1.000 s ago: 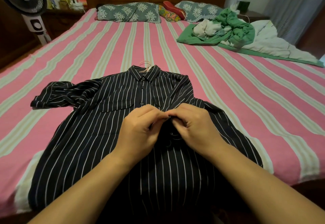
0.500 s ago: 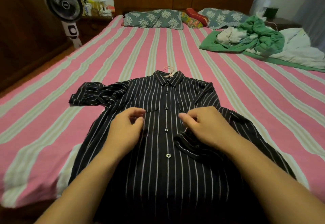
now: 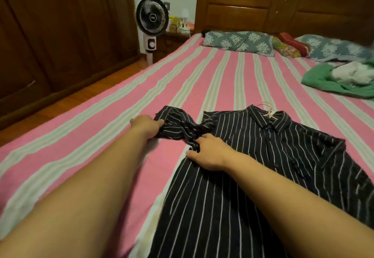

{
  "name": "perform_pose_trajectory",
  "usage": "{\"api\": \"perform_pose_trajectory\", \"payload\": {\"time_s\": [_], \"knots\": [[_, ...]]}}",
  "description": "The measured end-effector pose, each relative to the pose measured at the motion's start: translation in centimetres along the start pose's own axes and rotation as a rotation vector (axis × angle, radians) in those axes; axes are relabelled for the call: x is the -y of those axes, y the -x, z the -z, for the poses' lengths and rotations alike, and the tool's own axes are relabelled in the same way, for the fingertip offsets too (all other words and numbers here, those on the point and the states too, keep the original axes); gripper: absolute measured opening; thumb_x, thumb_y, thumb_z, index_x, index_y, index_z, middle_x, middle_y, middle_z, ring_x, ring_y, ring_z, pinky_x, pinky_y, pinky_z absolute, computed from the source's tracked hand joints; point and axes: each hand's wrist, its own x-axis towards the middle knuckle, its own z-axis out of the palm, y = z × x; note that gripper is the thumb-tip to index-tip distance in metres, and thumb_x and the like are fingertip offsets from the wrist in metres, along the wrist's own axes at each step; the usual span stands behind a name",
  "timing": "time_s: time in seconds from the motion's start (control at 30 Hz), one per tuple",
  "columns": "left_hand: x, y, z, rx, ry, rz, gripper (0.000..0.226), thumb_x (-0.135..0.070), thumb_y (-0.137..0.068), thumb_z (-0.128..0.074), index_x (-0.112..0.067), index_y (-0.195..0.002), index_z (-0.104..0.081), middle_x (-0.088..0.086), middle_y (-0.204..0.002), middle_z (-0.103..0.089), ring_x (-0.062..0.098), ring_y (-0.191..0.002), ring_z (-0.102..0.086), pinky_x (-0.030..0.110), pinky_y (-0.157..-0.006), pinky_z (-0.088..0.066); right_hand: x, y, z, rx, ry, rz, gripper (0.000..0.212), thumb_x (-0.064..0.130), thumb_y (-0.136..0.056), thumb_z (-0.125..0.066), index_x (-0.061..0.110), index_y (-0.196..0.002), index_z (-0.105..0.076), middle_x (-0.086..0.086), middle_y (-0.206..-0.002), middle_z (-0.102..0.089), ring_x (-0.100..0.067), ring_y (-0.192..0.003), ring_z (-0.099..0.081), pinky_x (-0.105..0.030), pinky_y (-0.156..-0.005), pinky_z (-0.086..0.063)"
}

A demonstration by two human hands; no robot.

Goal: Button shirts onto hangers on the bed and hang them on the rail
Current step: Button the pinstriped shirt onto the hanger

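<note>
On the near edge of the bed, shirt: a black button-front shirt with thin white stripes (image 3: 253, 176) lay flat, front up and buttoned down the placket, its hem toward the near edge and its collar toward the headboard.
Right hand: the right hand (image 3: 210, 154) lay on the shirt where the left sleeve met the body, fingers curled and pinching a fold of the cloth.
Left hand: the left hand (image 3: 146, 125) reached out to the end of the bunched sleeve (image 3: 178, 125) and gripped its cuff.
Hanger: a pale pink wire hanger (image 3: 268, 111) showed only as a hook sticking out of the collar; the rest was hidden inside the shirt.
Bed: a pink sheet with pale stripes (image 3: 182, 79) covered it.
Right edge of the bed: a heap of green and white cloth (image 3: 342, 79).
Head of the bed: blue-grey floral pillows (image 3: 238, 42) against a carved wooden headboard (image 3: 263, 4).
Beyond the far left corner: a black-and-white standing fan (image 3: 152, 18) on the floor.
</note>
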Motion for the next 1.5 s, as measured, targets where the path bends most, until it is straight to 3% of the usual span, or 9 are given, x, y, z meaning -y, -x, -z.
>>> {"api": "perform_pose_trajectory", "payload": {"time_s": [0.17, 0.3, 0.4, 0.5, 0.63, 0.8, 1.07, 1.27, 1.5], "knots": [[-2.0, 2.9, 0.4, -0.096, 0.254, -0.089, 0.014, -0.011, -0.100, -0.053, -0.008, -0.113, -0.059, 0.017, -0.108, -0.065, 0.028, -0.082, -0.061, 0.040, -0.070, -0.053, -2.0, 5.3, 3.5, 0.075, -0.364, 0.025, 0.047, 0.037, -0.099, -0.060, 0.020, -0.143, -0.051, 0.000, -0.134, -0.059, -0.016, -0.118, -0.060, -0.027, -0.103, -0.045], [-8.5, 10.6, 3.3, -0.201, 0.259, -0.609, 0.016, -0.004, -0.095, -0.059, -0.018, -0.100, -0.058, 0.007, -0.102, -0.066, 0.030, -0.095, -0.064, 0.045, -0.084, -0.056, -5.3, 12.8, 8.0, -0.257, -0.634, -0.140, 0.045, 0.032, -0.101, -0.058, 0.026, -0.145, -0.048, 0.002, -0.143, -0.053, -0.017, -0.125, -0.055, -0.035, -0.105, -0.045], [-11.7, 21.1, 3.1, -0.112, 0.157, -0.952, 0.022, -0.006, -0.092, -0.066, -0.025, -0.102, -0.061, -0.009, -0.096, -0.064, 0.015, -0.097, -0.063, 0.030, -0.086, -0.050, -8.3, 20.2, 10.1, -0.387, -1.152, -0.257, 0.038, 0.035, -0.102, -0.057, 0.021, -0.137, -0.055, -0.004, -0.136, -0.057, -0.022, -0.114, -0.063, -0.042, -0.088, -0.059], [-9.6, 28.6, 1.3, 0.254, -0.104, -0.998, 0.030, -0.013, -0.091, -0.073, -0.030, -0.114, -0.066, -0.011, -0.105, -0.068, 0.008, -0.098, -0.063, 0.026, -0.086, -0.048, -11.3, 26.7, 8.7, -0.406, -1.347, -0.341, 0.038, 0.039, -0.103, -0.054, 0.018, -0.136, -0.054, -0.004, -0.128, -0.060, -0.027, -0.111, -0.067, -0.047, -0.085, -0.061], [-3.6, 32.2, -2.5, 0.676, -0.533, -0.772, 0.032, -0.043, -0.094, -0.068, -0.041, -0.126, -0.062, -0.020, -0.116, -0.065, -0.006, -0.101, -0.059, 0.022, -0.095, -0.049, -14.7, 30.7, 2.4, -0.450, -1.060, -0.494, 0.013, 0.032, -0.100, -0.060, 0.024, -0.108, -0.067, -0.004, -0.118, -0.069, -0.020, -0.103, -0.069, -0.045, -0.094, -0.058], [-1.5, 31.5, -4.3, 0.417, -0.360, -0.609, 0.026, -0.054, -0.095, -0.060, -0.031, -0.085, -0.065, -0.010, -0.083, -0.066, 0.006, -0.078, -0.061, 0.030, -0.068, -0.046, -15.7, 31.0, 1.5, -0.556, -0.728, -0.426, 0.010, 0.034, -0.088, -0.064, 0.033, -0.095, -0.071, 0.011, -0.099, -0.072, -0.013, -0.098, -0.068, -0.044, -0.094, -0.055], [-1.4, 33.1, -5.9, 0.271, -0.576, -0.661, 0.043, -0.064, -0.080, -0.072, -0.032, -0.091, -0.045, -0.011, -0.090, -0.056, 0.009, -0.083, -0.055, 0.034, -0.073, -0.048, -10.9, 27.5, 1.9, -0.466, -0.277, 0.035, 0.035, 0.011, -0.092, -0.067, 0.030, -0.120, -0.071, 0.020, -0.117, -0.063, 0.004, -0.109, -0.050, -0.010, -0.097, -0.031], [-1.3, 32.0, -5.0, 0.349, -0.413, -0.645, 0.023, -0.048, -0.089, -0.070, -0.030, -0.095, -0.057, -0.011, -0.084, -0.060, 0.004, -0.079, -0.056, 0.028, -0.067, -0.042, -9.8, 22.6, -0.1, -0.303, -0.178, 0.084, 0.043, 0.009, -0.088, -0.068, 0.034, -0.123, -0.070, 0.012, -0.131, -0.063, -0.014, -0.126, -0.050, -0.036, -0.114, -0.038], [-0.8, 31.5, -3.3, 0.157, -0.383, -0.804, 0.032, -0.019, -0.090, -0.062, -0.041, -0.111, -0.072, -0.017, -0.098, -0.065, 0.007, -0.096, -0.060, 0.032, -0.086, -0.050, -10.5, 22.0, 0.3, -0.066, -0.178, 0.095, 0.064, -0.002, -0.082, -0.065, 0.028, -0.138, -0.060, 0.012, -0.141, -0.054, -0.007, -0.133, -0.046, -0.026, -0.117, -0.034]]}}
